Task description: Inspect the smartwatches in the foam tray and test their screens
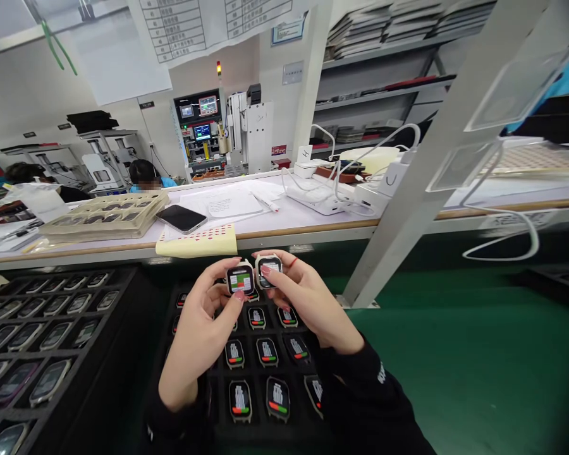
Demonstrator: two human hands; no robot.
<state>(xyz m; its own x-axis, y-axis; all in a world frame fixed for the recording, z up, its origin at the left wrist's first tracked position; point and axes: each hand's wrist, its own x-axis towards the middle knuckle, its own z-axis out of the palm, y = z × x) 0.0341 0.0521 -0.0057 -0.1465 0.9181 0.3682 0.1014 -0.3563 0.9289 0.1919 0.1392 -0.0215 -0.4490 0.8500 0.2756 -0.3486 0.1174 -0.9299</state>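
My left hand (203,325) is closed on a smartwatch (240,280) whose lit screen shows green, white and red areas; its thumb rests at the screen's lower edge. A second smartwatch (268,265) sits in my right hand (310,297), with the thumb lying on the glass. The two watch bodies are side by side, very close together, and have no straps that I can see. Beneath them, a black foam tray (253,436) carries several smartwatches with lit screens, each in its own slot. My hands and sleeves hide part of this tray.
To the left stands another black tray (107,328) of dark-screened watches. Beyond my hands, the bench (260,234) bears a phone (182,218), a beige parts tray (107,215), papers, a pen and white cables. A slanting metal post (422,170) rises on the right. Two people sit behind.
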